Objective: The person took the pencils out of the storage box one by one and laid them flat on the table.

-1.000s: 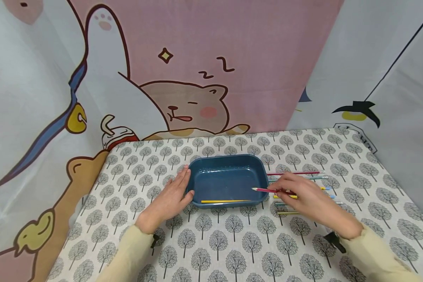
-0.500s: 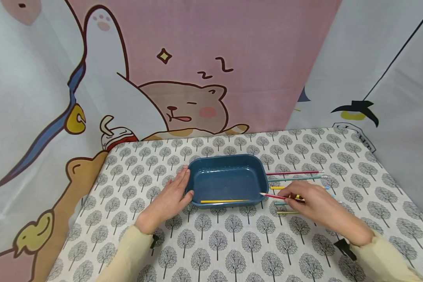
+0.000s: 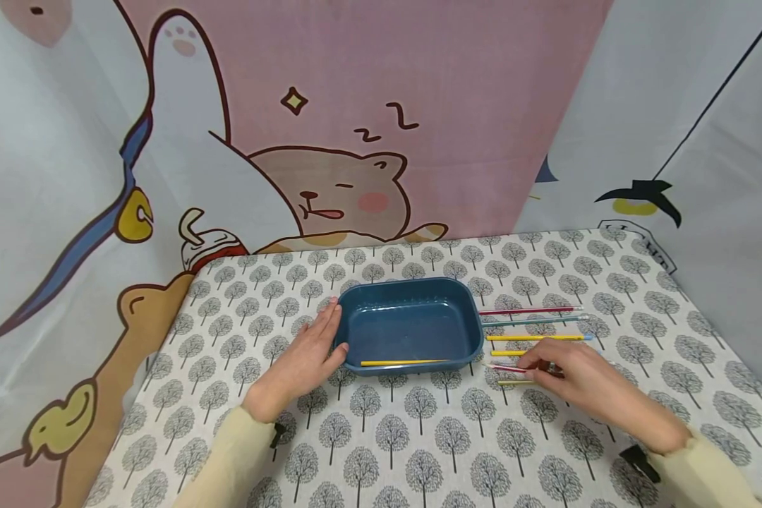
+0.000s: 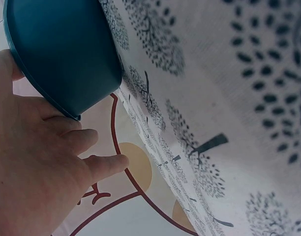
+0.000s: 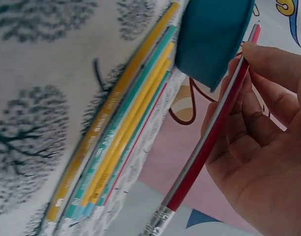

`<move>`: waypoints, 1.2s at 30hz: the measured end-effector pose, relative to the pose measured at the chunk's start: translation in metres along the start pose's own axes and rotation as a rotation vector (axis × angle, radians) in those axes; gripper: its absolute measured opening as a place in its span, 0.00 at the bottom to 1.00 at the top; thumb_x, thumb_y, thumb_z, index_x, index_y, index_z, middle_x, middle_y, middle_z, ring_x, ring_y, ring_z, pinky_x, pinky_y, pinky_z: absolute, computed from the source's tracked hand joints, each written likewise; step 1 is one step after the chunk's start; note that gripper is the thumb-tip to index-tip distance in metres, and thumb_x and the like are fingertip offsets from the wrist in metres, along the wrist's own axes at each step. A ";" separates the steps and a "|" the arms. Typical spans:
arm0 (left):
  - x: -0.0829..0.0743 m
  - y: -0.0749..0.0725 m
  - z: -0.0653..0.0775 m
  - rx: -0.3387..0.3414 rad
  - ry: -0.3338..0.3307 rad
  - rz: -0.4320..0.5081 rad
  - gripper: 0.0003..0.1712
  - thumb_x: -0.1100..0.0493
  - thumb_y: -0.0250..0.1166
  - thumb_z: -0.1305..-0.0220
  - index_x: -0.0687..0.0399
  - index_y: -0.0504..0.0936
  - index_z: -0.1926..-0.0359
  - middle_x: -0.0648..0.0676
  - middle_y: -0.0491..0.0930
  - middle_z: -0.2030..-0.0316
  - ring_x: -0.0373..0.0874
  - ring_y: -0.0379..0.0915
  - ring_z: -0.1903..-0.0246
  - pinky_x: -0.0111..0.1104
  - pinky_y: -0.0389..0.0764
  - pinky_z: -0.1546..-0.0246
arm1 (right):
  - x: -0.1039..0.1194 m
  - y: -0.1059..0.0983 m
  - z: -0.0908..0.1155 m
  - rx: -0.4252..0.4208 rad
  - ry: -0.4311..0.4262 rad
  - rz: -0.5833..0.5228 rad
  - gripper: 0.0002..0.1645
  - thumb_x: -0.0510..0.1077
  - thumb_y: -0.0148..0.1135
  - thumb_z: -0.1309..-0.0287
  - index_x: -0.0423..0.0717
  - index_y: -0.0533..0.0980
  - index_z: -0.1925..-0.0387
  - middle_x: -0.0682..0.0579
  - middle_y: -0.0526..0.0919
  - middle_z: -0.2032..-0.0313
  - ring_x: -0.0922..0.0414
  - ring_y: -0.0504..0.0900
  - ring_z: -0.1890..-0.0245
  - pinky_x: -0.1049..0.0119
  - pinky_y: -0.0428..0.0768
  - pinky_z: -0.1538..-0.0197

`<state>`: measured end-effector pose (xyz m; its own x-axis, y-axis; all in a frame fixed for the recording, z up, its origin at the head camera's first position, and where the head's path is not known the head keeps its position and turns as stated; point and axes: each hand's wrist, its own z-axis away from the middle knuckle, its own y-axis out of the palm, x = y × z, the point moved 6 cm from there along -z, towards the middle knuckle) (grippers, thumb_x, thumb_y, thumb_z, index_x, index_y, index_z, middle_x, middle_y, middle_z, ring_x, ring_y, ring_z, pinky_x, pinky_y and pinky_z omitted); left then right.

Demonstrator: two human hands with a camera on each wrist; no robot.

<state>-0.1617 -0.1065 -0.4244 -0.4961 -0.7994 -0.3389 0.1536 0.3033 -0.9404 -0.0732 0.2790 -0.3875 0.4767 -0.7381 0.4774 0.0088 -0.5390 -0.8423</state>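
My right hand [image 3: 578,377] pinches a red pencil [image 5: 209,137] with a silver stripe between thumb and fingers. Its sharpened tip points left, toward the dark blue basin [image 3: 406,328], and its metal eraser end shows in the right wrist view. The hand hovers over the near part of a row of pencils right of the basin. My left hand [image 3: 305,363] rests along the basin's left side, fingers fairly straight and touching the rim. Inside the basin, a yellow pencil [image 3: 396,363] lies along the near wall.
On the tree-patterned cloth [image 3: 419,437] lie a dark red pencil [image 3: 530,311], a teal pencil [image 3: 536,322], two yellow pencils [image 3: 540,338] and a gold one [image 5: 116,105], roughly parallel. My right hand partly covers some in the head view. A printed curtain [image 3: 482,106] stands behind the table.
My right hand has drawn the red pencil from over the basin's right rim rightward and toward me, above the near pencils. The left hand has stayed on the basin.
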 end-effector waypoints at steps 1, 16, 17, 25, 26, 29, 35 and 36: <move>0.000 0.000 0.000 0.001 -0.001 0.002 0.43 0.48 0.53 0.21 0.66 0.48 0.19 0.62 0.44 0.18 0.59 0.46 0.21 0.63 0.55 0.26 | -0.002 0.001 0.001 0.002 0.004 0.003 0.18 0.33 0.77 0.49 0.59 0.85 0.63 0.68 0.84 0.64 0.74 0.78 0.66 0.70 0.83 0.66; 0.000 -0.001 0.000 0.008 -0.004 0.007 0.42 0.48 0.52 0.20 0.65 0.48 0.19 0.60 0.42 0.18 0.58 0.45 0.21 0.62 0.56 0.26 | -0.015 0.011 0.019 0.020 0.028 0.007 0.20 0.34 0.77 0.49 0.63 0.84 0.62 0.74 0.80 0.65 0.74 0.75 0.68 0.71 0.81 0.67; 0.000 0.000 0.000 0.008 -0.005 0.005 0.42 0.48 0.52 0.20 0.65 0.48 0.19 0.61 0.43 0.18 0.58 0.45 0.21 0.62 0.55 0.26 | -0.016 0.011 0.020 0.022 0.031 0.011 0.20 0.34 0.77 0.49 0.64 0.84 0.62 0.74 0.80 0.65 0.75 0.75 0.68 0.72 0.81 0.67; 0.001 0.000 0.000 0.008 -0.002 0.009 0.42 0.47 0.52 0.20 0.65 0.47 0.19 0.62 0.43 0.18 0.59 0.45 0.21 0.62 0.55 0.26 | -0.022 0.014 0.024 0.041 0.015 0.009 0.19 0.34 0.78 0.50 0.62 0.86 0.62 0.71 0.82 0.65 0.74 0.75 0.68 0.71 0.81 0.68; 0.001 0.000 0.000 0.007 -0.001 0.009 0.43 0.47 0.53 0.20 0.66 0.47 0.19 0.62 0.43 0.18 0.59 0.45 0.21 0.62 0.55 0.26 | -0.023 0.015 0.024 0.040 0.011 0.013 0.19 0.34 0.78 0.51 0.62 0.86 0.62 0.71 0.83 0.65 0.74 0.76 0.68 0.70 0.81 0.68; 0.001 0.000 0.000 0.008 -0.001 0.006 0.43 0.47 0.53 0.20 0.65 0.47 0.19 0.61 0.41 0.18 0.59 0.45 0.21 0.62 0.55 0.26 | -0.024 0.015 0.026 0.039 0.005 0.022 0.19 0.34 0.78 0.51 0.61 0.86 0.62 0.71 0.83 0.65 0.74 0.76 0.68 0.70 0.81 0.68; 0.001 0.000 0.000 0.012 -0.004 0.004 0.43 0.47 0.52 0.20 0.65 0.47 0.19 0.61 0.42 0.18 0.59 0.45 0.21 0.62 0.55 0.26 | -0.025 0.018 0.028 0.034 -0.032 0.019 0.18 0.35 0.79 0.52 0.61 0.86 0.63 0.71 0.83 0.65 0.74 0.76 0.67 0.70 0.81 0.68; 0.001 0.000 0.000 0.012 -0.005 0.004 0.43 0.47 0.52 0.20 0.64 0.47 0.19 0.61 0.43 0.18 0.59 0.45 0.21 0.61 0.56 0.26 | -0.026 0.018 0.029 0.032 -0.036 0.022 0.18 0.35 0.79 0.52 0.61 0.86 0.63 0.71 0.83 0.64 0.74 0.76 0.67 0.70 0.81 0.67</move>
<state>-0.1620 -0.1073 -0.4243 -0.4910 -0.8010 -0.3424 0.1658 0.2999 -0.9394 -0.0601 0.2997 -0.4224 0.5081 -0.7345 0.4499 0.0258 -0.5091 -0.8603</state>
